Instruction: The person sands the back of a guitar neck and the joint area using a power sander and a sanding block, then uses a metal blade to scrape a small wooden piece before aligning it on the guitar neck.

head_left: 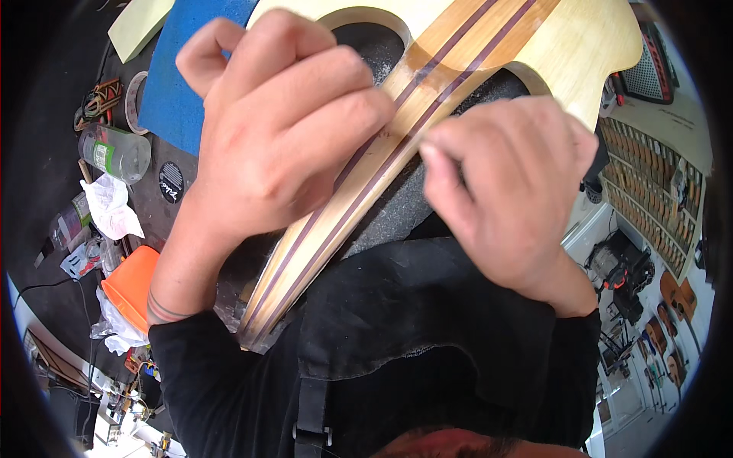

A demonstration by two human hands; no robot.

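A pale wooden guitar-like body (592, 34) at the top joins a long neck (301, 248) with two dark purple stripes, running diagonally down to the lower left. Over the neck's left side is my left hand (282, 122), its fingers curled and blurred; whatever they hold, if anything, is hidden. My right hand (508, 183) hovers at or over the neck's right edge, fingers curled and thumb near the index finger, with its contents hidden. I cannot tell whether either hand touches the wood.
A dark bench (187, 214) carries a blue sheet (168, 91), a plastic bottle (118, 153), a tape roll (136, 88), crumpled paper (107, 206) and an orange container (126, 286) at left. At right are a tool rack (645, 183) and wooden instruments (672, 301).
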